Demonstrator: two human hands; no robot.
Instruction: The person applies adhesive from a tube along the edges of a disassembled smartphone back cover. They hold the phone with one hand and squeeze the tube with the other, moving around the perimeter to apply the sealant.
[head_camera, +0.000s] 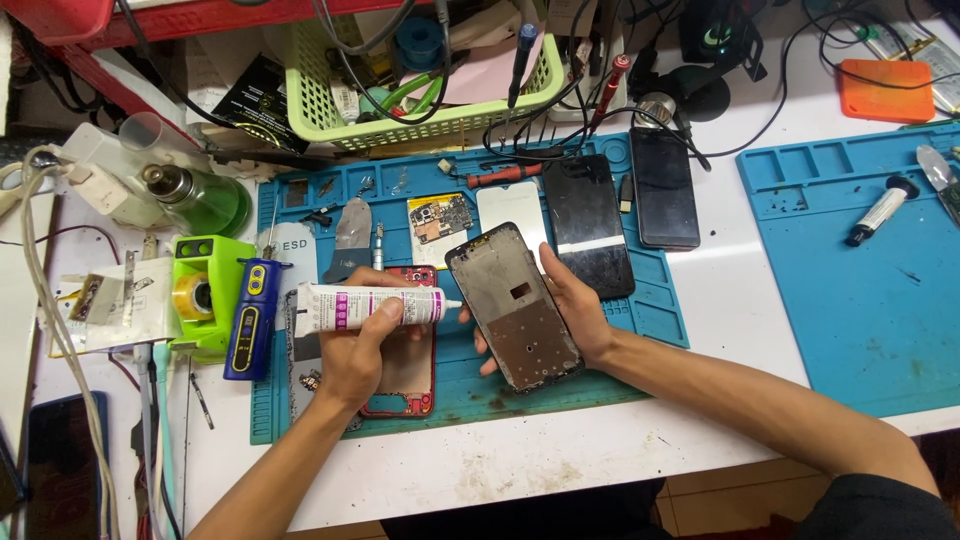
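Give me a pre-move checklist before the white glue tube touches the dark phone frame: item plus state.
1. Left hand grips the white squeeze tube with purple label: ok.
2. Tube's clear nozzle tip points at the dark rectangular phone frame, beside its left edge: ok.
3. Right hand cradles the frame from beneath, inner face up: ok.
4. Nozzle uncapped and flowing: cannot tell.
5. Frame's edge clean of old adhesive: cannot tell.
6. Space under the hands: not ok; a red phone shell lies on the blue work mat right below the left hand.
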